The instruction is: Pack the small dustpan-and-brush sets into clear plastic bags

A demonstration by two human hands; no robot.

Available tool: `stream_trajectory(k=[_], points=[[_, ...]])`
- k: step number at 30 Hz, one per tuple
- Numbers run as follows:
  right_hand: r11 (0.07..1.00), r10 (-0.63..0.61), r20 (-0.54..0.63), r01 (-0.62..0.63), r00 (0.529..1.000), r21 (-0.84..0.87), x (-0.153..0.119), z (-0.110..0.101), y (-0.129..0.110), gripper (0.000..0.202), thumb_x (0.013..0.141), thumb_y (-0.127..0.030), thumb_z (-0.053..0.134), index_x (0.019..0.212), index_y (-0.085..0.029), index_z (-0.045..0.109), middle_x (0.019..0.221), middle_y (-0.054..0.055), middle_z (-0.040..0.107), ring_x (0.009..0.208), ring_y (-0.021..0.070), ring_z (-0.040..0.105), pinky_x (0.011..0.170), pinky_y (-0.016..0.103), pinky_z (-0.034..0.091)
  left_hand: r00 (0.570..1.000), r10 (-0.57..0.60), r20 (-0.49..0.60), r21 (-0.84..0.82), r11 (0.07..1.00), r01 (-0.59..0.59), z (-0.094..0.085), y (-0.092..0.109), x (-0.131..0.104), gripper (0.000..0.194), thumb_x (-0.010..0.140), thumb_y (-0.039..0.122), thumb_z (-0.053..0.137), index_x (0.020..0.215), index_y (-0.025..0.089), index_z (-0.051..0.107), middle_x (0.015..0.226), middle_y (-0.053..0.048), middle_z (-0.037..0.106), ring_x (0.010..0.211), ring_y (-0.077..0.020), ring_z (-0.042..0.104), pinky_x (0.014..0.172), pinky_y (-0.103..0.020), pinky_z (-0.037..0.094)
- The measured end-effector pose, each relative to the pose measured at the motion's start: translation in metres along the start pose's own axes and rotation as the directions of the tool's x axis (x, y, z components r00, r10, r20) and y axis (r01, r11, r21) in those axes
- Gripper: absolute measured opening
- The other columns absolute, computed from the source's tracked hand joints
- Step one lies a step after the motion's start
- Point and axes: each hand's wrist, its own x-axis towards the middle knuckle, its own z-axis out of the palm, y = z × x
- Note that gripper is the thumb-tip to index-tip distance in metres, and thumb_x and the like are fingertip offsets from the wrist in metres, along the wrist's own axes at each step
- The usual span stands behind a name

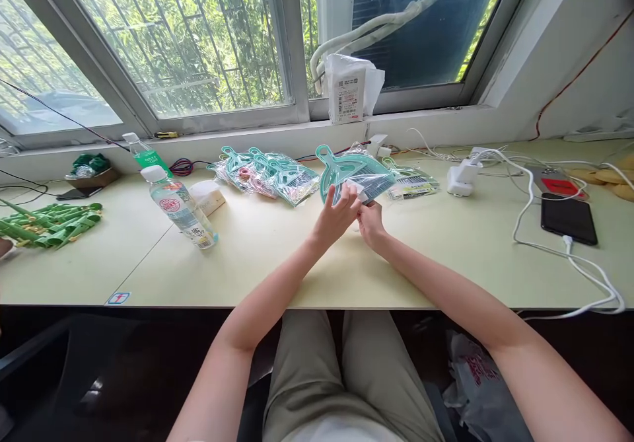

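A teal mini dustpan-and-brush set (352, 166) in clear plastic is held up at the middle of the table, its looped handle pointing up and left. My left hand (339, 216) grips its lower left part, with the fingers over a white label (357, 189) on the wrap. Just beside it, my right hand (371, 224) is closed on the lower edge of the package, its fingertips partly hidden. Behind and to the left lie several similar wrapped dustpan sets (277, 174). Another wrapped set (411, 181) lies at the right behind my hands.
Two plastic bottles, one with a green label (151, 158) and one clear (181, 207), stand left beside a small box (208, 197). Green stalk-like pieces (59, 222) lie farther left, near another person's hand (4, 247). A charger (463, 178), white cables and a phone (568, 219) occupy the right.
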Motion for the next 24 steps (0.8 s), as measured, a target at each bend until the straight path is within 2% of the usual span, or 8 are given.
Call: stream_trajectory(k=[3,5,9,12,18,21,24], points=[[1.000,0.004,-0.002,-0.004,1.000,-0.022,-0.002,0.001,-0.001,0.020,0.053,-0.023,0.077,0.066,-0.016,0.063,0.062,-0.003,0.060,0.067,0.0108,0.056,0.063,0.024,0.049,1.000,-0.027,0.009,-0.139,0.990,0.027,0.004,0.001,0.001,0.052,0.089,0.005,0.035,0.137,0.016,0.051,0.150,-0.015,0.045,0.146,-0.0282,0.033,0.123,-0.059,0.016],[0.999,-0.005,-0.030,0.004,1.000,-0.035,-0.002,0.000,-0.002,0.020,0.056,-0.025,0.076,0.066,-0.018,0.060,0.065,-0.003,0.061,0.070,0.0118,0.058,0.064,0.024,0.049,0.999,-0.024,0.023,-0.179,0.983,0.028,0.005,0.001,0.001,0.056,0.089,0.004,0.036,0.141,0.020,0.048,0.154,-0.012,0.042,0.149,-0.0278,0.027,0.122,-0.062,0.014],[0.997,0.034,-0.106,-0.041,0.994,-0.064,-0.002,-0.002,-0.002,0.022,0.061,-0.028,0.073,0.060,-0.020,0.052,0.061,-0.004,0.057,0.071,0.0125,0.058,0.060,0.023,0.047,0.996,0.060,0.071,-0.222,0.974,-0.043,0.005,0.001,0.002,0.061,0.089,0.004,0.033,0.144,0.028,0.045,0.158,-0.003,0.035,0.151,-0.0233,0.021,0.122,-0.060,0.016],[0.996,0.032,-0.082,-0.039,0.996,-0.083,-0.004,-0.002,-0.001,0.022,0.057,-0.027,0.076,0.064,-0.020,0.057,0.061,-0.004,0.058,0.069,0.0123,0.057,0.059,0.023,0.045,0.998,0.025,0.055,-0.240,0.971,-0.011,0.005,0.004,0.003,0.063,0.088,0.004,0.029,0.148,0.022,0.041,0.159,-0.007,0.031,0.151,-0.0246,0.021,0.123,-0.058,0.017],[1.000,0.020,-0.078,-0.021,0.997,-0.004,-0.002,-0.001,-0.002,0.025,0.053,-0.026,0.079,0.064,-0.019,0.057,0.059,-0.004,0.058,0.064,0.0110,0.056,0.055,0.022,0.045,0.999,-0.025,0.045,-0.210,0.977,0.034,0.005,0.008,0.002,0.065,0.087,0.004,0.028,0.151,0.008,0.036,0.155,-0.015,0.039,0.149,-0.0268,0.026,0.125,-0.052,0.017],[0.997,0.060,-0.121,-0.054,0.991,0.049,0.000,-0.001,-0.003,0.023,0.053,-0.020,0.077,0.066,-0.019,0.058,0.062,-0.004,0.061,0.059,0.0087,0.054,0.053,0.021,0.045,0.999,-0.040,0.030,-0.222,0.974,0.046,0.008,0.011,0.003,0.064,0.087,0.008,0.032,0.151,0.009,0.036,0.157,-0.014,0.036,0.150,-0.0286,0.022,0.125,-0.053,0.015],[0.993,0.118,-0.177,-0.118,0.977,0.010,0.005,-0.004,-0.003,0.017,0.060,-0.019,0.073,0.064,-0.020,0.057,0.057,-0.005,0.058,0.051,0.0076,0.050,0.047,0.020,0.043,0.994,-0.097,0.041,-0.333,0.937,0.106,0.016,0.016,0.002,0.063,0.088,0.011,0.033,0.151,0.012,0.037,0.157,-0.012,0.036,0.151,-0.0294,0.017,0.124,-0.058,0.017]])
